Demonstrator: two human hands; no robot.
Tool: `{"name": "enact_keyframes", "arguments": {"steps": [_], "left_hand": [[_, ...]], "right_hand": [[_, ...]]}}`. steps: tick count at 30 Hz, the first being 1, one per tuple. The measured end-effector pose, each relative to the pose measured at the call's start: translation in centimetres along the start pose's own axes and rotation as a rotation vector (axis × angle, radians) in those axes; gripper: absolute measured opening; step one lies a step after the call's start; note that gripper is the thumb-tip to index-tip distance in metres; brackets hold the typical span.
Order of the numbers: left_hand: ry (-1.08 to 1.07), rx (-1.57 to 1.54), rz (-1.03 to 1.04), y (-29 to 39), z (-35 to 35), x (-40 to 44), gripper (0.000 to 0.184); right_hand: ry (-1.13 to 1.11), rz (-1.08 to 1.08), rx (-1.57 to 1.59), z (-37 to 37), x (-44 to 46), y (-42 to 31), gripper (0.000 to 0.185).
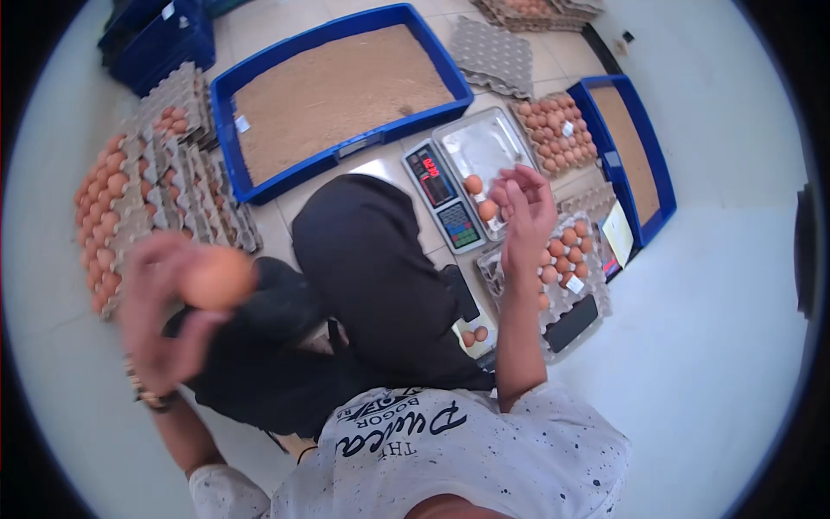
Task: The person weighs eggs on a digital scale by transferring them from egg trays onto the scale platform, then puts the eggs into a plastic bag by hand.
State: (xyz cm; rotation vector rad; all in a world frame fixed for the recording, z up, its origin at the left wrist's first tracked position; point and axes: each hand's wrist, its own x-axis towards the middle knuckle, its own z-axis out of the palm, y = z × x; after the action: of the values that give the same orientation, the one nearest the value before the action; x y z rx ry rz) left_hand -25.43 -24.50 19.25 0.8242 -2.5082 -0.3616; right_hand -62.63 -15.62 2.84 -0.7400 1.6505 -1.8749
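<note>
My left hand, raised at the left and blurred, grips a brown egg between thumb and fingers. Over the right side of the digital scale is my right hand, its fingers loosely curled and apart, with no egg visible in it. Two eggs lie on the scale's metal pan, just left of my right fingers. The scale's display is lit with red digits. Below my right hand, a partly filled egg tray stands beside my forearm.
A large blue bin of brown grainy material lies ahead, a smaller blue bin at the right. Stacked egg trays stand left. A full egg tray is beyond the scale. Two eggs and dark phones are near my leg.
</note>
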Motion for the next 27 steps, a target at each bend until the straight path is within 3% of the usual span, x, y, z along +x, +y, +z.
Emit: {"name": "enact_keyframes", "arguments": {"steps": [1,3,4,5,7,8,12,15,17,19,21,23,24,25,27], "left_hand": [[-0.058,-0.114,0.033,2.1,1.4,1.0,0.045],[-0.118,-0.286,0.171,4.3,4.2,1.7,0.044],[-0.120,-0.353,0.225,4.8,5.4,1.8,0.044],[-0.083,-0.355,0.266,5.2,6.6,1.6,0.043],[-0.032,-0.364,0.247,5.5,7.9,0.8,0.043],[-0.017,-0.377,0.197,5.4,8.2,0.4,0.044],[0.101,-0.298,-0.145,0.9,4.3,-2.2,0.045],[0.308,0.136,-0.360,-9.1,0.6,-5.0,0.042],[0.313,0.400,-0.483,-17.4,-1.6,-8.3,0.038],[0.175,0.424,-0.542,-22.7,-3.9,-10.2,0.037],[-0.006,0.285,-0.756,-24.7,-5.1,-10.8,0.042],[-0.048,0.514,-0.433,-25.6,-5.6,-11.1,0.043],[-0.056,0.539,-0.453,-27.5,-5.3,-11.8,0.047],[-0.102,0.537,-0.457,-28.0,-5.2,-11.5,0.049],[-0.084,0.453,-0.436,-30.1,-5.0,-11.6,0.050]], "right_hand": [[-0.235,0.072,0.175,2.2,-2.5,-4.7,0.031],[-0.752,0.163,0.279,4.3,-6.9,-9.3,0.066],[-0.864,0.225,0.275,5.5,-8.6,-10.8,0.083],[-0.926,0.147,0.167,6.2,-9.3,-11.1,0.081],[-0.908,0.223,0.095,7.2,-11.0,-11.0,0.075],[-0.823,0.382,0.115,7.4,-11.9,-10.6,0.071],[-0.681,0.263,0.085,7.8,-11.1,-8.9,0.052],[-0.440,0.101,0.209,6.0,-8.1,-8.1,0.047],[-0.360,0.096,0.477,3.0,-5.1,-7.5,0.044],[-0.292,0.056,0.560,0.9,-2.3,-7.4,0.045],[-0.198,0.046,0.584,-1.8,1.0,-6.4,0.045],[0.031,0.064,0.395,-3.9,3.8,-3.0,0.035],[0.210,0.070,0.217,-4.9,5.8,-0.7,0.027],[-0.012,0.073,0.127,-8.0,7.6,2.8,0.019],[-0.001,0.179,0.234,-11.8,10.9,10.2,0.016]]}}
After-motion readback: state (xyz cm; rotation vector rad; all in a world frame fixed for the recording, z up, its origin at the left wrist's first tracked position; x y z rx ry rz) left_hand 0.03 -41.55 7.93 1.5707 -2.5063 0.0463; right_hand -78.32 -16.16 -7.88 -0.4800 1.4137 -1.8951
